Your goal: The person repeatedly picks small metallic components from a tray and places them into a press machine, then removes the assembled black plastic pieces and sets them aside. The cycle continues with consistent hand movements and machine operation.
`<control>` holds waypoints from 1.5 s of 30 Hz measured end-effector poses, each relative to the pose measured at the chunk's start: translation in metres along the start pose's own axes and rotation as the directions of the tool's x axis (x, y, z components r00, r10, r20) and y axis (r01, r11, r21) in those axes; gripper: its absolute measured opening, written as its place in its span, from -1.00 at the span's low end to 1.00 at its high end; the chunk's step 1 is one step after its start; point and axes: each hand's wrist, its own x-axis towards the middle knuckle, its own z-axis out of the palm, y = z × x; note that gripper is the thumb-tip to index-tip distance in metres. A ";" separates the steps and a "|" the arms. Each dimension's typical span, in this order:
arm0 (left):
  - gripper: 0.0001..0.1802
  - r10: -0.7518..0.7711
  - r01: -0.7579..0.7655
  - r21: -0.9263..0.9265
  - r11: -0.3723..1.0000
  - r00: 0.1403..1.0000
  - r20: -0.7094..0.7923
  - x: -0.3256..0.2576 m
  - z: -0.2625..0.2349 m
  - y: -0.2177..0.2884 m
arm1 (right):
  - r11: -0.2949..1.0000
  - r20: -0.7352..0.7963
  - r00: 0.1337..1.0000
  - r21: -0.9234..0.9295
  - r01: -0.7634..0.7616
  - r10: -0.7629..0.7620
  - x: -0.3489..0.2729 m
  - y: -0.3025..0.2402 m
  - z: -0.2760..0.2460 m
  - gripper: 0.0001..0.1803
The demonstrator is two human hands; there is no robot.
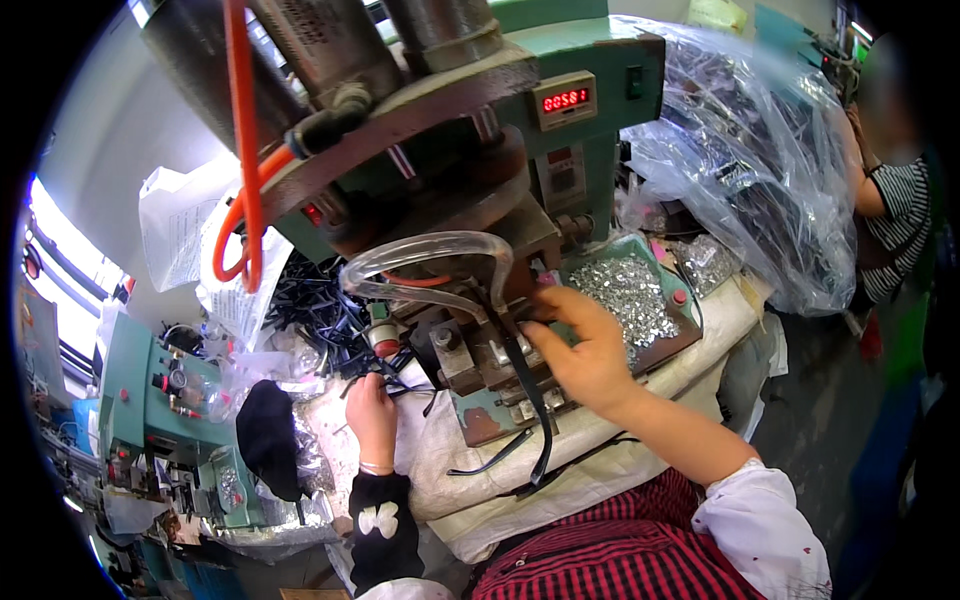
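My right hand reaches into the metal fixture under the press head. Its thumb and forefinger are bent together at the fixture's right side; what lies between them is too small to make out. A black eyeglass temple sticks out of the fixture toward me, its curved end hanging down. My left hand is left of the fixture, fingers closed on a thin black eyeglass temple. Beside it stands a red push button. More black temples lie on the cloth near my lap.
A green press with a red-lit counter towers ahead; an orange hose and a see-through tube hang from it. Small silvery parts fill a tray at right. Black temples pile up at left. A plastic bag and another person are at far right.
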 end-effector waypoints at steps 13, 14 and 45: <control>-0.87 0.187 -0.605 -0.522 0.601 0.742 -0.644 -0.023 -0.145 0.161 | 0.967 0.199 0.959 0.115 -0.227 0.201 -0.011 -0.042 -0.004 -0.40; -0.83 0.309 -0.630 -0.504 0.590 0.753 -0.581 -0.024 -0.146 0.170 | 0.984 0.254 0.958 0.084 -0.158 0.132 -0.013 -0.037 -0.015 -0.39; -0.73 0.105 -0.202 -0.216 0.955 0.914 -0.392 -0.021 -0.129 0.093 | 0.916 -0.158 0.977 -0.355 -0.189 0.141 -0.015 0.069 -0.069 -0.82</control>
